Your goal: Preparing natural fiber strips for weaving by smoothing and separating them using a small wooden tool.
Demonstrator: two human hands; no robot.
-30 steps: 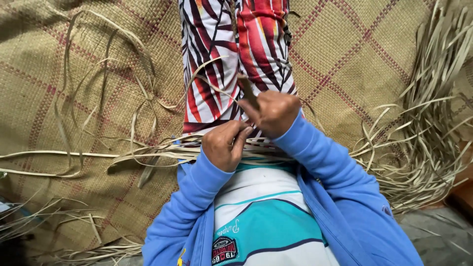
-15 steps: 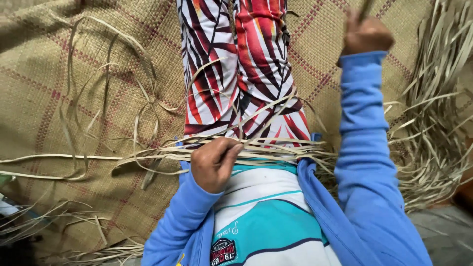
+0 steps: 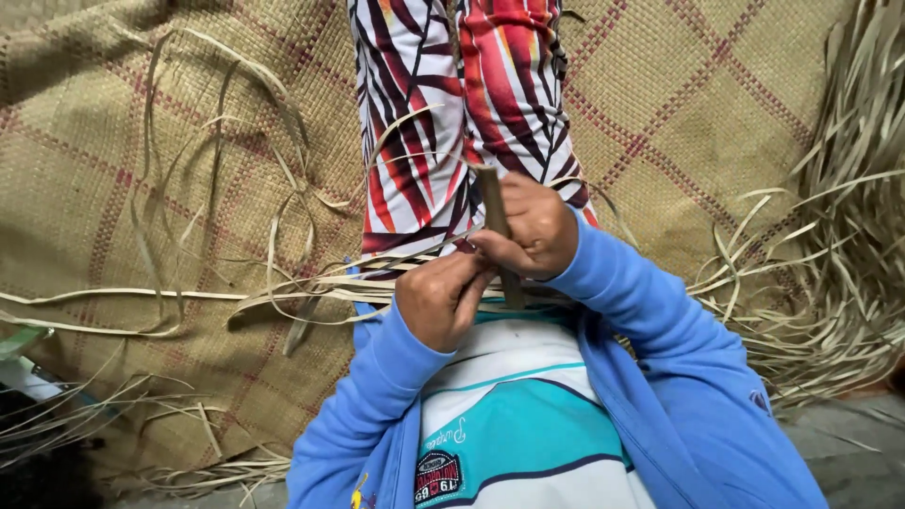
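While the right hand (image 3: 533, 231) pinches a flat palm strip (image 3: 492, 212) upright at twelve o'clock above the lap, the left hand (image 3: 438, 302) clamps gathered strands (image 3: 311, 287); steady tension seems key.

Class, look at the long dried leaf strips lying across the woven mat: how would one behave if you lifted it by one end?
A leaf strip would probably flop and sag, since loose ones curl in loops over the woven mat. It looks thin and flat, so likely very light. The darker strip in the right hand stands straight, perhaps stiffer.
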